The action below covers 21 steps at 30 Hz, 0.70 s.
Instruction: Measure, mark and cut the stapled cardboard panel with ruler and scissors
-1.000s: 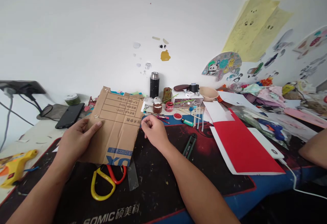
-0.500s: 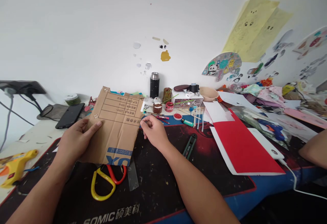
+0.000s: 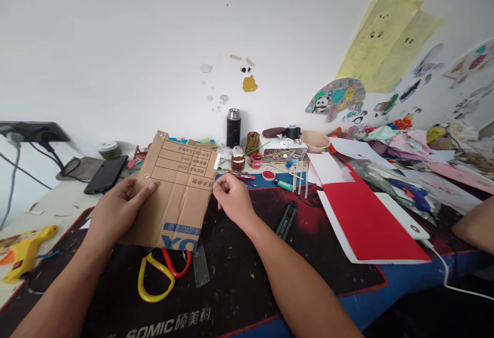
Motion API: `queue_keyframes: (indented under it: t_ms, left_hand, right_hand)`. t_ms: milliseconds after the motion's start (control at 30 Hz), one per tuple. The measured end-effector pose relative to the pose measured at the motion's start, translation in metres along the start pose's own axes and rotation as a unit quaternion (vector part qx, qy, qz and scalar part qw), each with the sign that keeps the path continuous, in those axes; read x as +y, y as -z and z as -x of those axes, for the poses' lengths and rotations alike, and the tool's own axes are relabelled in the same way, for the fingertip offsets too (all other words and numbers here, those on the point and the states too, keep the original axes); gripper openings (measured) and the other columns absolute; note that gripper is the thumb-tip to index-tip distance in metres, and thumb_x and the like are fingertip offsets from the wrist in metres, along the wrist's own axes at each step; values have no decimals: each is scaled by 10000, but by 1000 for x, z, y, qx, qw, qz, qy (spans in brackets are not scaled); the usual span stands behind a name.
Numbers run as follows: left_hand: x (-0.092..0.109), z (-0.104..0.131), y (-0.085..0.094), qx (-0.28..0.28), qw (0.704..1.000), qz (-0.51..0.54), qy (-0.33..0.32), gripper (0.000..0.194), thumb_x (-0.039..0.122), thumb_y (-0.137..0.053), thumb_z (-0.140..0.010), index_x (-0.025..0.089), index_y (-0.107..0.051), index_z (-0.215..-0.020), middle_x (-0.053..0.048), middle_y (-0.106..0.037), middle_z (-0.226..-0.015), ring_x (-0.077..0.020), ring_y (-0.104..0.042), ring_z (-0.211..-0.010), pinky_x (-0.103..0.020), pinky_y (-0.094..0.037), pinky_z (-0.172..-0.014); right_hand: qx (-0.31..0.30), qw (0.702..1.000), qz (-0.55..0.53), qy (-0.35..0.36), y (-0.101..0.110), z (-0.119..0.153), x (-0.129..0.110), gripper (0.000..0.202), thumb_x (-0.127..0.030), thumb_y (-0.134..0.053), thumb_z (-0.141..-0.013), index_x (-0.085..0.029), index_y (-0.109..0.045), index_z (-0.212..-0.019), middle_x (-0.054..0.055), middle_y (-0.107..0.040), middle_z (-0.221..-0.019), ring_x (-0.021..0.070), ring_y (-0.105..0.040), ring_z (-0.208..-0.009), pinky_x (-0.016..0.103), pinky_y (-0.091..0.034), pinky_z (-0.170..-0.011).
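A brown cardboard piece with printed text and a blue band is held up, tilted, above the black mat. My left hand grips its left side, thumb on the front face and the other fingers largely hidden. At the right edge, my right hand is closed with its fingertips against the cardboard; what lies within the curled fingers is partly hidden. Scissors with a yellow and a red handle lie below the cardboard, their blades covered by it. Beside them is a clear plastic strip.
A green utility knife lies right of my right forearm. Farther right is red paper on white sheets. A yellow glue gun rests at left. Paint jars and a black flask stand behind. Another person's arm shows at right.
The cardboard piece has shifted very slightly to the right, with both hands staying on it. Everything else looks the same.
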State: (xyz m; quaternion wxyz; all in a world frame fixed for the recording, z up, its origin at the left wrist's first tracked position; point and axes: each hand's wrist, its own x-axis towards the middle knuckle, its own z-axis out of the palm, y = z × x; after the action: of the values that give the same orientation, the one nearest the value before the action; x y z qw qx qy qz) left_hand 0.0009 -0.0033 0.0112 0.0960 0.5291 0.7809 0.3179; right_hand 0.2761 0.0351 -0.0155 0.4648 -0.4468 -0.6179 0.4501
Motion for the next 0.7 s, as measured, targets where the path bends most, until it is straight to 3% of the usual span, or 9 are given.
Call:
queue_keyframes:
  t_ms: [433, 700]
  left_hand:
    - [1, -1, 2, 10, 1000, 0, 9, 539, 683, -623, -884, 225, -778, -1121, -137, -867, -1123, -380, -777, -1034, -386, -526, -783]
    - [2, 1, 3, 6, 1000, 12, 14, 555, 682, -614, -889, 228, -784, -1158, -125, -864, -1142, -363, -772, -1054, -368, -511, -784]
  right_hand:
    - [2, 1000, 14, -16, 0, 0, -3, 152, -218, -676, -947, -255, -598, -823, -105, -558, -557, 137, -596, -443, 240, -397, -491]
    - [-13, 999, -34, -14, -1, -2, -2, 155, -202, -645, -962, -251, -590, -825, -120, -523, -528, 119, -564, -405, 227, -369, -464]
